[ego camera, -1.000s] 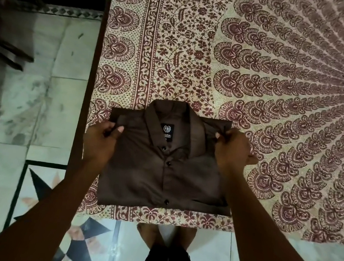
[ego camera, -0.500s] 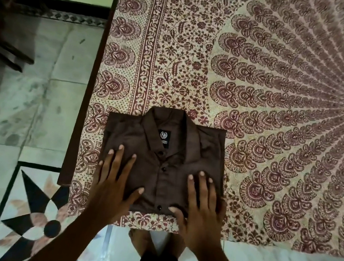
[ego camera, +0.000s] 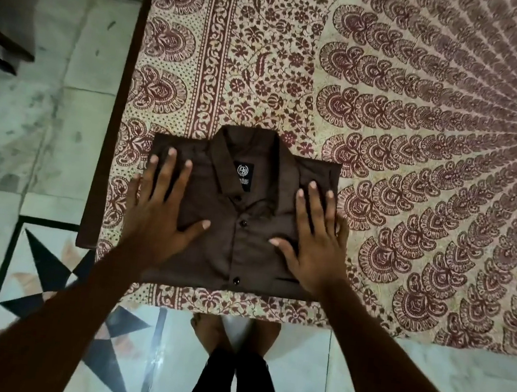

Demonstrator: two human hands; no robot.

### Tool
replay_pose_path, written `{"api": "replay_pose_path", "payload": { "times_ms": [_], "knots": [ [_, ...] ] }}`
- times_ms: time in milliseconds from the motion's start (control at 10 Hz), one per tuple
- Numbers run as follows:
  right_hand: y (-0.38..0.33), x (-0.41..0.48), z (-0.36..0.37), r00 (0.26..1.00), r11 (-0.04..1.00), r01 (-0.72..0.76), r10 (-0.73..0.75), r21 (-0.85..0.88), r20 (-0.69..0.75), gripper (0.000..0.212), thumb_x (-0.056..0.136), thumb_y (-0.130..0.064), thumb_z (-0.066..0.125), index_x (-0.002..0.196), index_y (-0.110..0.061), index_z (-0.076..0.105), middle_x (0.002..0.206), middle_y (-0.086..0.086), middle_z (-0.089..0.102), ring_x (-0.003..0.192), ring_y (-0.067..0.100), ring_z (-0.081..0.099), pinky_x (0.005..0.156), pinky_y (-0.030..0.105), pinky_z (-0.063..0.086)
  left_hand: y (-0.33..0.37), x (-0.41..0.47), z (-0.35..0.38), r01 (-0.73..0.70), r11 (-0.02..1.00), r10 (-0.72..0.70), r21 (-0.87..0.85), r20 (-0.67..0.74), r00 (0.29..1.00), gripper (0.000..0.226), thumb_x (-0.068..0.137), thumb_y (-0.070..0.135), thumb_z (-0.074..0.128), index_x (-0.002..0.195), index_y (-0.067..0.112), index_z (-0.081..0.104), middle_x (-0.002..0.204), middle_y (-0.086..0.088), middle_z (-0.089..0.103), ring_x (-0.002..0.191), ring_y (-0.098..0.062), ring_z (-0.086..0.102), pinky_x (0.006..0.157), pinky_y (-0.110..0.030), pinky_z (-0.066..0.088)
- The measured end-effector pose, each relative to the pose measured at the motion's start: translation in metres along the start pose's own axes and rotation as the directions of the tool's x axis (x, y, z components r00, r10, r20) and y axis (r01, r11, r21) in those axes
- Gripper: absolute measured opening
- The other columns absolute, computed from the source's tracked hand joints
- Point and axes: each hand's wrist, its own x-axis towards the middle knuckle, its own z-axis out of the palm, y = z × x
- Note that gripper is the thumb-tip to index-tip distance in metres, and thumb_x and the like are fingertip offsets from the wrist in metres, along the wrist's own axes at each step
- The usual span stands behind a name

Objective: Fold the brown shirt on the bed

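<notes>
Smoothing the folded shirt (ego camera: 238, 245)
My left hand (ego camera: 160, 216) and right hand (ego camera: 313, 245), fingers spread flat, have slid toward 12 o'clock; folding looks done.

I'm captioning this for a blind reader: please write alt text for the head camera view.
A person's left hand and right hand press flat, fingers spread, on a brown shirt folded into a rectangle, buttons up, at the near edge of a maroon-and-cream printed bedsheet. Bare feet stand on the floor below.
</notes>
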Motion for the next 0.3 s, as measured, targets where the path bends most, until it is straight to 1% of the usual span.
{"api": "replay_pose_path", "payload": {
  "times_ms": [100, 200, 300],
  "knots": [
    [0.023, 0.003, 0.012, 0.999, 0.999, -0.036, 0.037, -0.033, 0.028, 0.092, 0.095, -0.081, 0.025, 0.166, -0.024, 0.008, 0.174, -0.008, 0.002, 0.159, 0.035, 0.013, 0.12, 0.058, 0.025, -0.006, 0.008, 0.014, 0.018, 0.999, -0.019, 0.029, 0.062, 0.998, 0.112, 0.08, 0.089, 0.036, 0.166, 0.024, 0.003, 0.175, -0.002, -0.004, 0.16, -0.034, 0.006, 0.12, -0.063, 0.022],
    [0.024, 0.007, -0.003, 0.999, 0.999, -0.034, 0.033, 0.027, 0.038, 0.086, 0.099, -0.075, 0.025, 0.166, -0.022, 0.012, 0.174, -0.006, 0.004, 0.159, 0.035, 0.015, 0.12, 0.059, 0.025, -0.001, 0.011, 0.002, 0.045, 0.999, -0.044, -0.016, 0.06, 0.997, 0.107, 0.082, 0.084, 0.038, 0.166, 0.026, 0.006, 0.175, 0.0, -0.004, 0.16, -0.034, 0.004, 0.122, -0.062, 0.017],
    [0.011, -0.005, -0.017, 0.994, 0.985, -0.102, 0.107, 0.138, -0.029, 0.076, 0.103, -0.065, 0.031, 0.164, -0.02, 0.025, 0.173, 0.001, 0.018, 0.157, 0.03, 0.023, 0.12, 0.058, 0.024, 0.015, -0.005, -0.007, 0.046, 0.983, -0.054, -0.175, -0.041, 0.998, 0.086, 0.093, 0.064, 0.045, 0.164, 0.023, 0.02, 0.175, 0.0, 0.006, 0.16, -0.033, 0.009, 0.123, -0.062, 0.017]
  ]
}}
